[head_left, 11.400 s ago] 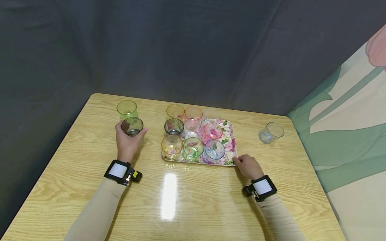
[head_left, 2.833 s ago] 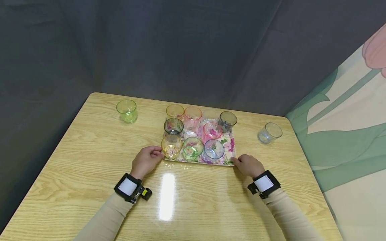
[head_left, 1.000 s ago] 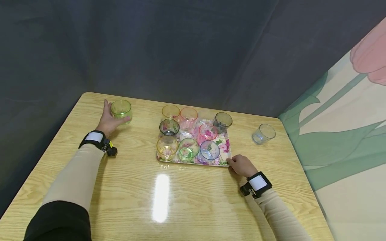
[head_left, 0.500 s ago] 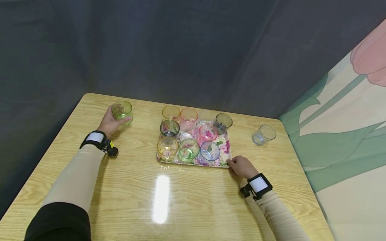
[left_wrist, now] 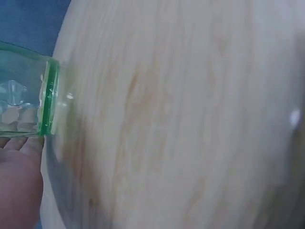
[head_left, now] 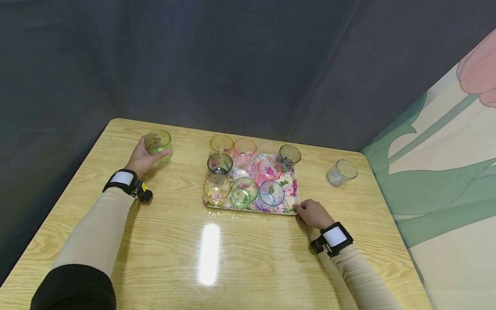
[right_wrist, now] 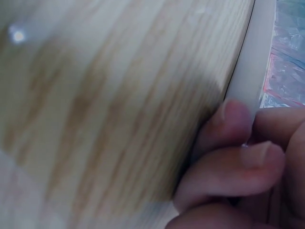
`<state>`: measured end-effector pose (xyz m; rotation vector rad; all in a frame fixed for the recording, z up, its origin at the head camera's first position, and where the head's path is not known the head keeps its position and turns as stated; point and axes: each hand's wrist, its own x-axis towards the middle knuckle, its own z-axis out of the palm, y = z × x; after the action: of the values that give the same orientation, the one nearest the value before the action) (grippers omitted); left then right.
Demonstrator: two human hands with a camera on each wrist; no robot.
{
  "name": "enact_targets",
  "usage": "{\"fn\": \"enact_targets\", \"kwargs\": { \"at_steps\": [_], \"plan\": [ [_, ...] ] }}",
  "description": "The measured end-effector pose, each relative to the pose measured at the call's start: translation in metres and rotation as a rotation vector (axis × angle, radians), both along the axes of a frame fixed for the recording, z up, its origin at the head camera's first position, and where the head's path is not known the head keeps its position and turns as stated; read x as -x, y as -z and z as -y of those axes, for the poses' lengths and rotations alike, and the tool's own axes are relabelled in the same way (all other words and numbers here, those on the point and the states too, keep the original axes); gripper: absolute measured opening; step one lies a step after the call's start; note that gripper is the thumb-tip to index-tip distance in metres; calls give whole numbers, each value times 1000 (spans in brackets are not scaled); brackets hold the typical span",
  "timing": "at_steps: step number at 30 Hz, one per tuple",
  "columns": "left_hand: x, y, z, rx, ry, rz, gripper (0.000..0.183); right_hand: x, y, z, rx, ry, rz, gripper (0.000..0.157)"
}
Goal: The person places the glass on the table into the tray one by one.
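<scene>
At the table's far left, my left hand point(head_left: 140, 160) grips a green glass point(head_left: 165, 150), thumb on the near side and fingers behind it, seen through the wall. In the left wrist view that glass point(left_wrist: 24, 90) enters at the left edge, close over the wood, with the hand point(left_wrist: 19, 186) beside it. My right hand point(head_left: 314, 214) pinches the near right corner of a floral tray point(head_left: 291, 189). The right wrist view shows curled fingers point(right_wrist: 233, 171) at the tray's pale rim point(right_wrist: 248, 62).
Rows of tinted glasses stand on the tray, among them a yellow one point(head_left: 217, 193), a green one point(head_left: 245, 194), a blue one point(head_left: 271, 196) and a dark grey one point(head_left: 288, 157) at the back right. A clear glass point(head_left: 341, 173) stands alone at the table's right.
The left hand set the dark grey glass at the tray's back right, touched the tray's left corner, then reached the green glass and closed its fingers round it. The right hand stays on the tray.
</scene>
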<state>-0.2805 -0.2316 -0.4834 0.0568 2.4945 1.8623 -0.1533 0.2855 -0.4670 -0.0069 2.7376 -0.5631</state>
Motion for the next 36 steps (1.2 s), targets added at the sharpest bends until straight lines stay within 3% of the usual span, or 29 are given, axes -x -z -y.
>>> {"fn": "enact_targets", "kwargs": {
  "at_steps": [7,13,22,26,33,36],
  "plan": [
    [-9,-2,-1,20,48,7,86,0,2,0,0,4,-12,47],
    [-20,-1,-3,7,22,-7,87,-2,3,0,-9,7,-7,47],
    [-51,-44,-22,3,36,-49,85,0,3,1,-4,13,-5,48],
    [-52,-49,-30,1,31,-82,82,-1,1,2,-1,23,8,48],
    [-50,-45,-41,18,23,-119,84,0,1,1,8,26,12,48],
    [-54,-50,-47,23,15,-137,86,0,1,1,7,21,14,48]
  ]
}}
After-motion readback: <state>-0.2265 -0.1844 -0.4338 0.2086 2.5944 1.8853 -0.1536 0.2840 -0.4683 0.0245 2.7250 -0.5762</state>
